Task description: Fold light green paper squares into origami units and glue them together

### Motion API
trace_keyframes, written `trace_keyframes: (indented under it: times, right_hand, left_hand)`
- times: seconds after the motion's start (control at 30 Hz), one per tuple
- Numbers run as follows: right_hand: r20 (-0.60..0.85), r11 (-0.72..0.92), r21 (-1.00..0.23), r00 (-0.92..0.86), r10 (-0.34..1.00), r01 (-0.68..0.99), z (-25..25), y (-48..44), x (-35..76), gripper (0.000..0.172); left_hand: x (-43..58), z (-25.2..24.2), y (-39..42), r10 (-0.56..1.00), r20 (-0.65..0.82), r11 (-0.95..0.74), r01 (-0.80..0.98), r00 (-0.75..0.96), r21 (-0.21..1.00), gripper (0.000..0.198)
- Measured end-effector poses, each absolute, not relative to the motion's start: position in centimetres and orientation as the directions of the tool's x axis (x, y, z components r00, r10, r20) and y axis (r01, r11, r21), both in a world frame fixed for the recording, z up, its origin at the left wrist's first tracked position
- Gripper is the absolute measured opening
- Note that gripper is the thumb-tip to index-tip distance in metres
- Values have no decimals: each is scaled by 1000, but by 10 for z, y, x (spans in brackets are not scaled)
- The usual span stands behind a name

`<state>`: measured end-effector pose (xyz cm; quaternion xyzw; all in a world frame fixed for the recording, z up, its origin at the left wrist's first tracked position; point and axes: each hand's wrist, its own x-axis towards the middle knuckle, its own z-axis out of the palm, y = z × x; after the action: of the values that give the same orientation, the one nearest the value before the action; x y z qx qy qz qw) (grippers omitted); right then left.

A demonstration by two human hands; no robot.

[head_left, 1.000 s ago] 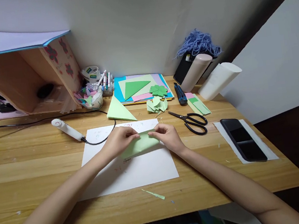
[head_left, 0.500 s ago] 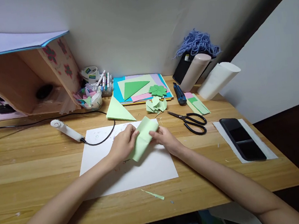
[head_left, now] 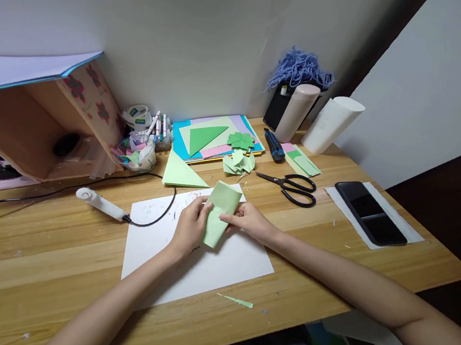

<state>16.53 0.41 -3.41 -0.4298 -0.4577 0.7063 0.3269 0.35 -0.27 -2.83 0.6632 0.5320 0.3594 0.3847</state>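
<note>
A folded piece of light green paper is held tilted between both hands, above a white sheet with small ink marks. My left hand grips its left edge, thumb on top. On the right side, my right hand pinches it, thumb pressed on the paper's face and fingers partly hidden beneath. Just beyond lie a folded light green triangle and a cut light green paper shape. Black-handled scissors rest to the right of the hands.
A white corded tool lies left, its black cable crossing the sheet. Stacked coloured papers with a green clover shape lie at the back. A utility knife, white roll and phone are right; a paper sliver lies in front.
My right thumb has slid left and down from the paper's right edge onto its face. The left hand keeps its grip, and the view has shifted slightly.
</note>
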Motion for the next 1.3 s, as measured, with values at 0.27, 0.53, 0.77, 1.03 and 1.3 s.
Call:
trace_keyframes:
  times: [0.27,0.53,0.77,1.03,1.3]
  right_hand:
    - [-278,-346,-928,-362,890,-138,-45,12,169,32]
    - [-289,-328,-940,-290,912,-92,-44,18,173,37]
    - [-224,-244,-968,-227,948,-65,-46,23,178,31]
    - [-263,-297,-945,-226,938,-132,-47,25,179,46]
    - [-252,-296,-954,-405,879,-50,-41,16,172,37]
  left_hand:
    - [3,-32,-1,982,102,-166,459,160,873,24]
    - [3,-34,0,978,97,-169,433,183,885,27]
    - [1,-34,1,978,78,-161,458,194,874,30]
    - [4,-34,0,977,55,-143,449,204,882,31]
    - [6,-35,-8,991,110,-132,389,78,912,32]
